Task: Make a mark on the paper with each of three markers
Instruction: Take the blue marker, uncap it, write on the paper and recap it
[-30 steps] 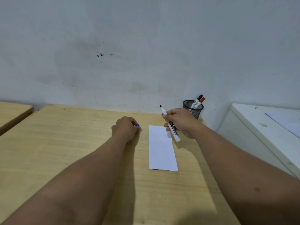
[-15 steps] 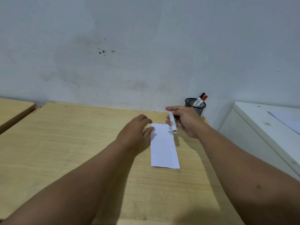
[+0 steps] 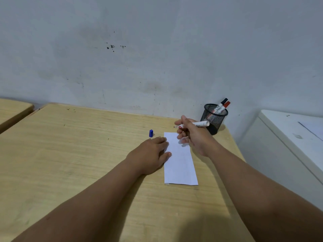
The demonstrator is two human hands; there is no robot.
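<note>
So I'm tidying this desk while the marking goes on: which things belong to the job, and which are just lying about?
Job:
paper
marker in right hand
blue cap
two markers in mesh cup
left hand steadying paper

Lying about:
white cabinet
second desk

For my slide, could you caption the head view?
Right hand holds uncapped marker above paper; left hand steadies it.
</note>
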